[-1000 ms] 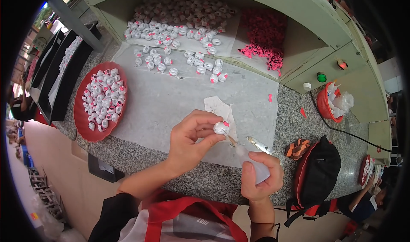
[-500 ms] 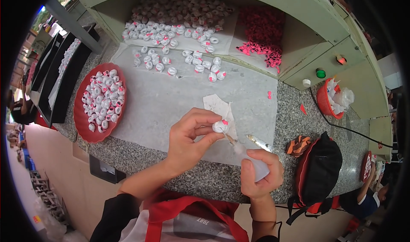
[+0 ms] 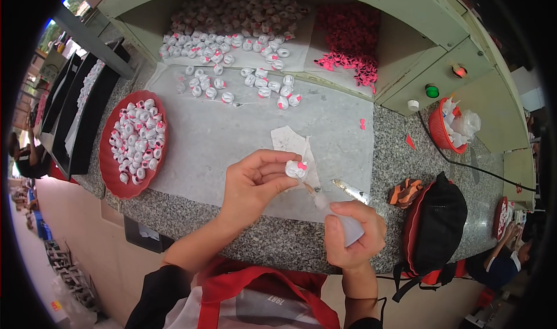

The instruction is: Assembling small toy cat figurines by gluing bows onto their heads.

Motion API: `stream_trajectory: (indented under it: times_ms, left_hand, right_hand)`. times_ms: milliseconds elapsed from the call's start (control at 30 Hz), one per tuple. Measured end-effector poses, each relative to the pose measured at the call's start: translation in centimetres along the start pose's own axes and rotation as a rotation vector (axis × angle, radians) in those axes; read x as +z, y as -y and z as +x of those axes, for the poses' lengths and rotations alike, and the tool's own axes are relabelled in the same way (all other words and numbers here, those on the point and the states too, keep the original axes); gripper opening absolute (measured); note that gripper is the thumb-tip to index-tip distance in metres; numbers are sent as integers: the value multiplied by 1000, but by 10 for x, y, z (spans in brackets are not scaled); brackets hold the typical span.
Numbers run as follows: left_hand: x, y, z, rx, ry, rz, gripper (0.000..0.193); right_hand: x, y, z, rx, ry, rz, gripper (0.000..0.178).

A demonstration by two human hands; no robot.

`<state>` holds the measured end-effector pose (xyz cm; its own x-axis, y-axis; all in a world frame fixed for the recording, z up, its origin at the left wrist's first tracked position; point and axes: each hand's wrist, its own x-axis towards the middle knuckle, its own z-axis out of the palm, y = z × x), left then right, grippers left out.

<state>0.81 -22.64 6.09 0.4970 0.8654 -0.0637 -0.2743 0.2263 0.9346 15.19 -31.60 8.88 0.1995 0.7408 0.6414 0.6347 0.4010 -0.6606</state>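
Between the thumb and fingers of my left hand (image 3: 246, 185) is a small white ornament head (image 3: 294, 169) with a pink bow on it. My right hand (image 3: 358, 236) is wrapped round a whitish squeeze bottle (image 3: 351, 227). The bottle's narrow tip (image 3: 311, 188) points up and left, just below the head; whether they touch I cannot tell. Under them lies a torn white paper scrap (image 3: 287, 138) on a pale work sheet (image 3: 203, 137). Beside the bottle rests a metal blade-like tool (image 3: 351, 191).
A red scalloped dish (image 3: 129, 192) full of white heads stands at left. More heads (image 3: 229, 44) and a heap of pink bows (image 3: 348, 39) fill the green cabinet (image 3: 415, 88). At right are a red basket (image 3: 438, 133), a cable (image 3: 458, 165) and a black bag (image 3: 441, 224).
The view has shifted slightly. My left hand has turned the white head a little, so its pink bow sits differently. The right hand keeps the bottle tip close below it.
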Motion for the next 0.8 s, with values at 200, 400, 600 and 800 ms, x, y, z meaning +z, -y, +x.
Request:
stream_trajectory:
  times_ms: [200, 400, 600, 800]
  left_hand:
    - [-4, 0, 1, -62, 39, -59, 31]
    - [-6, 2, 3, -77, 12, -67, 33]
    - [-6, 2, 4, -67, -2, -56, 33]
    - [-4, 1, 3, -57, 21, -64, 34]
  right_hand:
    - [1, -2, -1, -4, -7, 12, 20]
    - [0, -3, 0, -16, -24, -13, 20]
    - [-4, -2, 0, 23, -7, -7, 18]
    - [-1, 5, -1, 155, 0, 11, 14]
